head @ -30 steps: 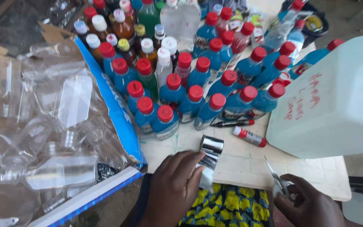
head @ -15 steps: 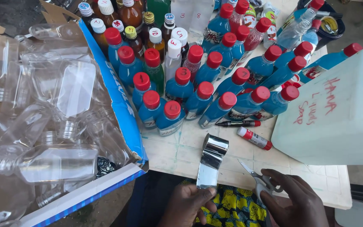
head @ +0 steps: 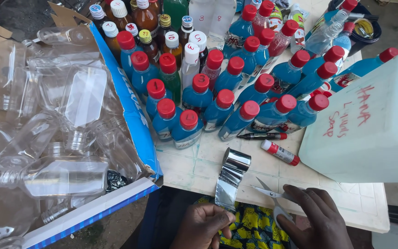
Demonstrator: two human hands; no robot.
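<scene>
My left hand [head: 202, 225] pinches the loose end of a shiny silver foil strip [head: 226, 185] at the table's front edge; the strip runs up to its roll [head: 236, 160] lying on the tabletop. My right hand [head: 318, 217] rests on a pair of scissors [head: 269, 192] with blades pointing left toward the strip. Just beyond the roll stand several blue bottles with red caps [head: 189, 127].
A cardboard box [head: 130, 115] at left holds several clear plastic bottles [head: 51, 175]. A large pale blue jerrycan [head: 369, 120] stands at right. A black marker [head: 261, 136] and a white-and-red marker [head: 279, 152] lie on the white table [head: 190, 166]. Brown and green bottles stand behind.
My left hand has slid down from the foil roll to the strip's lower end, drawing it out. My right hand has settled onto the scissors. The view has shifted slightly.
</scene>
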